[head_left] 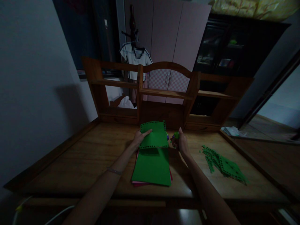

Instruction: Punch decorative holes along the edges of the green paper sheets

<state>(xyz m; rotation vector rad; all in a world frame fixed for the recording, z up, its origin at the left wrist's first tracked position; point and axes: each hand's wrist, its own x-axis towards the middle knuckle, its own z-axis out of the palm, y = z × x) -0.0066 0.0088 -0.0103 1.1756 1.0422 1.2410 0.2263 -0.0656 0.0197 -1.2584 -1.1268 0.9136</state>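
Here's the flat green sheet of paper with a row of dark holes along its visible edges [156,139], lifted at an angle over the upper part of a stack of plain green paper with pink and red edges beneath [153,167], in the middle of the pale wooden desk [77,162]. The left hand [139,137] has it by the left side, one digit laid across the top, apparently pinching; the other fingers are hard to see, so how they press from below I can't tell. And over on the right, the right hand [182,144] curls its fingers around a small green and purple object [176,135], just beside the sheet's right edge.

The sheet looks light, bendy and easy to crease, probably weakest along those holes; the unpunched middle, or a broad grip on one side, should be the safest hold. Tough to read: the small object is mostly covered by fingers, and a purple bit at the sheet's edge is too small to identify. Farther right, the tangle of green perforated paper strips [223,164] blurs together in the dim light.
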